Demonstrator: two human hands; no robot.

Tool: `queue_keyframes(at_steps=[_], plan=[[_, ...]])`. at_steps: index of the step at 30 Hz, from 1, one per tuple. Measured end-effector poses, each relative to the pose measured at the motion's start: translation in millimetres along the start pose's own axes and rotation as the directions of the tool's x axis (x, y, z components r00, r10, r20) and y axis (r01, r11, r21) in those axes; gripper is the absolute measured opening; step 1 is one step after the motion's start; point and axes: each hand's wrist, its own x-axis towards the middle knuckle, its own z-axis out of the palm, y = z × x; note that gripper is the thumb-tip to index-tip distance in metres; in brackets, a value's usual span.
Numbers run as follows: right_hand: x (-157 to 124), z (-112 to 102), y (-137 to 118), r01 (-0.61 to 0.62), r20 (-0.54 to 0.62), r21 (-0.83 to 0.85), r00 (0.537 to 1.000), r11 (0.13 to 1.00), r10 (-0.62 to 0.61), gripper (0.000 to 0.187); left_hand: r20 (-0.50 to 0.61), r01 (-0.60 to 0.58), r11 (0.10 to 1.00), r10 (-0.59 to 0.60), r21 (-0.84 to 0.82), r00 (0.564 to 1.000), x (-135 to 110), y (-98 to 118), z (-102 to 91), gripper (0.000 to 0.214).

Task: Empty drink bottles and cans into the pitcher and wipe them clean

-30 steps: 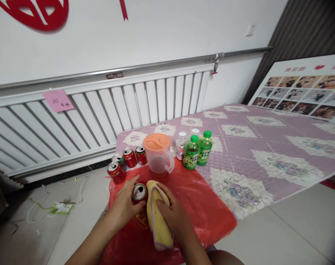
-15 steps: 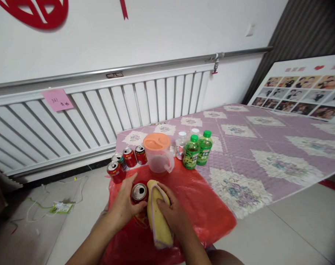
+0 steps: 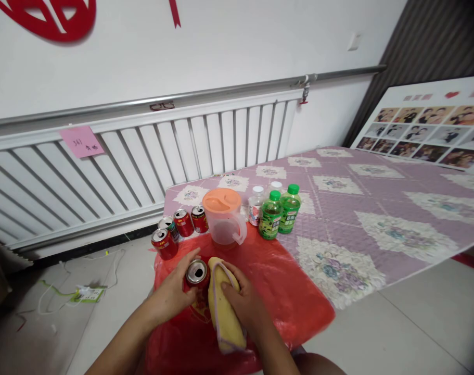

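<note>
A red drink can [image 3: 196, 272] with its top opened stands upright on the red plastic sheet [image 3: 276, 291]. My left hand [image 3: 177, 287] curves round its left side, thumb in front and fingers behind. In my right hand [image 3: 240, 297] is a folded yellow cloth [image 3: 225, 312] with a pale purple edge. The cloth lies close against the right side of the can. My fingers hide part of the can's body.
Several opened cans [image 3: 183, 223] stand at the left, by a clear pitcher [image 3: 223, 229] with an orange lid. Right of it are green-capped bottles [image 3: 270, 221] and white-capped bottles [image 3: 256, 205]. A quilted cloth [image 3: 338, 219] covers the table; a radiator [image 3: 174, 151] runs behind.
My left hand has shifted slightly left, its thumb drawing back across the can's front. My right hand and the yellow cloth have barely moved.
</note>
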Motion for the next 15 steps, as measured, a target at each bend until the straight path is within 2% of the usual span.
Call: queue_keyframes(at_steps=[3, 9, 12, 15], plan=[[-1, 1, 0, -0.002, 0.004, 0.023, 1.000, 1.000, 0.002, 0.050, 0.000, -0.012, 1.000, 0.012, -0.012, 1.000, -1, -2, 1.2, 0.085], [-2, 1, -2, 0.055, 0.007, 0.054, 0.998, 0.997, -0.056, 0.051, -0.188, 0.034, 0.998, -0.023, 0.052, 0.982, 3, -2, 9.8, 0.087], [-1, 0, -1, 0.068, 0.025, 0.032, 0.997, 0.997, -0.069, 0.052, -0.197, 0.028, 0.997, -0.012, 0.078, 0.980, 5, -4, 11.3, 0.085], [1, 0, 1, 0.044, 0.045, 0.007, 0.998, 0.999, -0.044, 0.053, -0.160, 0.008, 0.998, 0.003, 0.064, 0.987, 4, -5, 9.0, 0.081]])
